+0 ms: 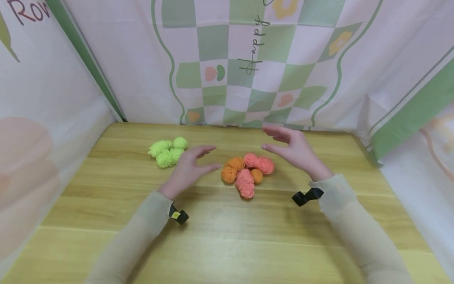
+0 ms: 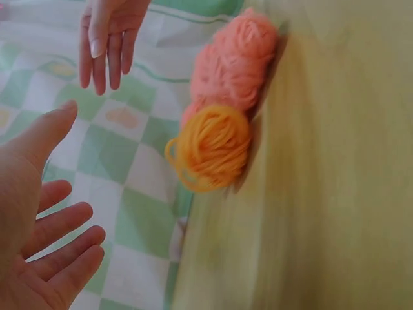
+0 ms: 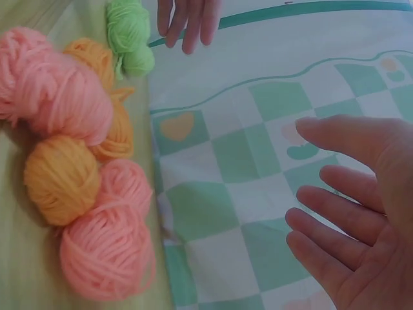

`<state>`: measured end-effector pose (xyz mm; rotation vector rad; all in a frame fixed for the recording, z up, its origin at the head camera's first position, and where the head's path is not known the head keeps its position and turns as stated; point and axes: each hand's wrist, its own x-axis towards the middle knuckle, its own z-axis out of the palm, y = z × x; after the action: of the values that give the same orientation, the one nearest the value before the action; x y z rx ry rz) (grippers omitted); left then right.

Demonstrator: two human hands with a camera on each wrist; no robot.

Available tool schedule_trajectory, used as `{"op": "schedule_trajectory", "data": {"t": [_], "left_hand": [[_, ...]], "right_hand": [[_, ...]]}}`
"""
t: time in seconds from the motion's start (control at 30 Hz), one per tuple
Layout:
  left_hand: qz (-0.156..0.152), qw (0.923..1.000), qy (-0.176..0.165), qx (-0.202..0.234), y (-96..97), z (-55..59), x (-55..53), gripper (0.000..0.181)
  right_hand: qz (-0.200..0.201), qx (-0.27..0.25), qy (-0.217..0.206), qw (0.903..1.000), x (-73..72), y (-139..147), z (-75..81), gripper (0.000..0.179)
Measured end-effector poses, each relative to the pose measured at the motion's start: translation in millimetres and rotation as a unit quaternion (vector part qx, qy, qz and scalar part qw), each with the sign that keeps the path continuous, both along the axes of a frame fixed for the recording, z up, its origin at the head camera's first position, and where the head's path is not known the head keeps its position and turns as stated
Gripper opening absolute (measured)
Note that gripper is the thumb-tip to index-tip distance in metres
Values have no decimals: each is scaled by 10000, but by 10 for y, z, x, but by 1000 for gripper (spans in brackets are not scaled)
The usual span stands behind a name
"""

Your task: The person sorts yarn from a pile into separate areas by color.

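My left hand (image 1: 188, 169) hovers over the table between two groups of yarn, its fingers loosely extended and holding nothing. On its left lie several lime-green yarn balls (image 1: 166, 152). To its right sits a cluster of orange yarn balls (image 1: 228, 173) and coral-pink yarn balls (image 1: 245, 184), touching one another. My right hand (image 1: 294, 148) is raised above and right of that cluster, thumb and fingers spread apart with nothing in them. In the left wrist view an orange ball (image 2: 213, 148) with a loose loop stands before pink yarn (image 2: 235, 61). The right wrist view shows the cluster (image 3: 64, 181) close up.
The wooden table (image 1: 227, 244) reaches toward me. A checked green-and-white curtain (image 1: 244, 79) hangs along its back edge, with white curtains at the left (image 1: 53, 98) and right (image 1: 418, 189). Each wrist carries a small black camera (image 1: 307, 196).
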<state>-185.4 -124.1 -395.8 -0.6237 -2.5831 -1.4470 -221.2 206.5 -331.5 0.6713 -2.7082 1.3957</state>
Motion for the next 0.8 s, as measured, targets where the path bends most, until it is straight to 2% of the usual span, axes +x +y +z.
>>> {"op": "schedule_trajectory", "data": {"t": [0.17, 0.43, 0.8], "left_hand": [[-116, 9997, -60, -200, 80, -82, 30, 69], [-277, 9994, -42, -226, 196, -178, 57, 69], [-316, 9983, -345, -352, 303, -187, 50, 75]], "right_hand": [[99, -8, -151, 9998, 96, 67, -100, 55], [402, 200, -299, 9985, 259, 119, -329, 55], [657, 418, -103, 9969, 459, 94, -583, 59]]}}
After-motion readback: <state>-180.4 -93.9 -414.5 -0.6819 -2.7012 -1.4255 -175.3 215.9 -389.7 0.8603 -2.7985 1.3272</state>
